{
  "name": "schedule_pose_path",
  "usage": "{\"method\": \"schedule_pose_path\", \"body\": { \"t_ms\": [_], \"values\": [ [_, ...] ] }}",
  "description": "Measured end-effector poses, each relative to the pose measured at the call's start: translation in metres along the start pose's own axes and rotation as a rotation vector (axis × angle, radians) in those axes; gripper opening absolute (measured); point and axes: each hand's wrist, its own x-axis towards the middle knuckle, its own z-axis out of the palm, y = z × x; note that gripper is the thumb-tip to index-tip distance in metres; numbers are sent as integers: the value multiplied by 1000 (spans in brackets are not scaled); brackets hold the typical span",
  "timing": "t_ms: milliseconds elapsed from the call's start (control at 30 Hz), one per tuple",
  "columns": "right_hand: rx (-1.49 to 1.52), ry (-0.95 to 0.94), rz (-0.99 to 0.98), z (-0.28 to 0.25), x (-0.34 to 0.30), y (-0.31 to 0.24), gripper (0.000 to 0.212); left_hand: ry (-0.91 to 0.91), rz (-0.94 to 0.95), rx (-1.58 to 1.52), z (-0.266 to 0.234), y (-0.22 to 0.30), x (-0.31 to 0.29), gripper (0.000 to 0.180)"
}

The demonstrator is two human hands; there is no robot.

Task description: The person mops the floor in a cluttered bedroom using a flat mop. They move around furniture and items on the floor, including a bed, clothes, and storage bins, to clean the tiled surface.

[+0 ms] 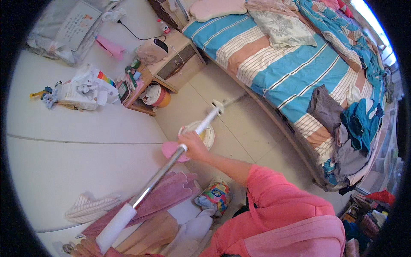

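Observation:
A long mop [158, 180] with a white and silver pole runs slantwise from the lower left toward the bed. My right hand [193, 144] is closed around the middle of the pole, beside a white collar. At the lower left edge my left hand [87, 248] grips the white handle end, partly cut off by the picture's rim. The far end of the mop is on the tiled floor [239, 132] by the bed's lower edge, blurred and partly hidden. Behind my right hand are a pink round thing [171, 150] and a white, yellowish-rimmed basin [208, 136].
A bed [274, 77] with a blue, white and brown striped cover runs along the right, with clothes [361, 122] heaped on it. A wooden bedside cabinet [171, 55] and an orange bucket [163, 99] stand ahead. Towels [150, 201] and a colourful bag [215, 197] are near my left.

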Motion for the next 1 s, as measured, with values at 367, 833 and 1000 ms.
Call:
{"method": "schedule_pose_path", "body": {
  "t_ms": [367, 833, 1000],
  "values": [
    [20, -45, 180, 12, 24, 82, 23, -202, -94, 540, -33, -58, -44, 24],
    [-8, -52, 40, -34, -105, -79, 22, -39, -43, -14, -55, 51, 7, 14],
    [-32, -65, 135, -40, -68, -22, 20, 22, 22, 175, -47, 31, -44, 22]
  ]
}}
